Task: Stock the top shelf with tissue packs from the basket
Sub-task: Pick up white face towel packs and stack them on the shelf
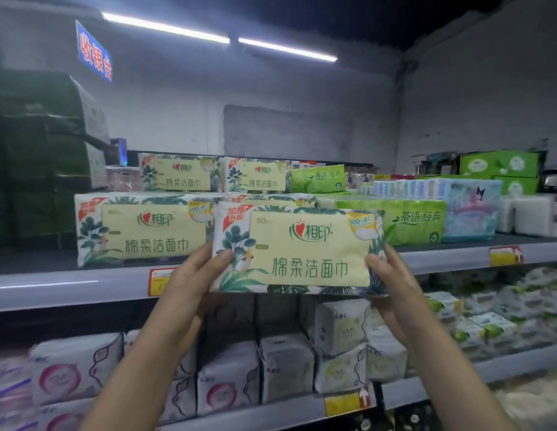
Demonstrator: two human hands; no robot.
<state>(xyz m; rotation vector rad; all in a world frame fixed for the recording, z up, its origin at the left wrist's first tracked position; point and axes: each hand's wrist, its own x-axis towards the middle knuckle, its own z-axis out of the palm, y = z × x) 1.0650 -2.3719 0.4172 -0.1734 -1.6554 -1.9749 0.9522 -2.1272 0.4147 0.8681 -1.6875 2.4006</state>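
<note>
Both hands up, one pack between them. Left hand (190, 275) pinches the pack's (302, 250) left end, thumb on the printed face, fingers out of sight behind. Right hand (392, 284) mirrors it on the right end. Neither hand is spread or free.

Pack is airborne in front of the top shelf (69, 284) lip, face to camera, roughly level and not yet on the shelf. Its lower edge hangs across the lip.

On the top shelf:
- twin pack (140, 228), same print, front row, toward the shelf's left
- more of the same in the row behind
- green pack (417, 222), front row, toward the shelf's right
- price tag (157, 281) on the lip, partly behind the left hand

Slot on the shelf between twin pack and green pack looks like the target, though the held pack hides most of it. Basket not in view.

Handling, my read:
- soft plastic-wrapped tissue, light, compressible, not fragile
- film is glossy, so likely slick, and a thumb-only pinch can slip
- ends are the right hold: the wrap gathers there and the face stays readable
- body will sag or bow if squeezed mid-span, so keep both ends supported
- to seat it, lift clear of the lip, slide in flat, push from the ends
- risk: snagging or shoving the neighbours back
</note>
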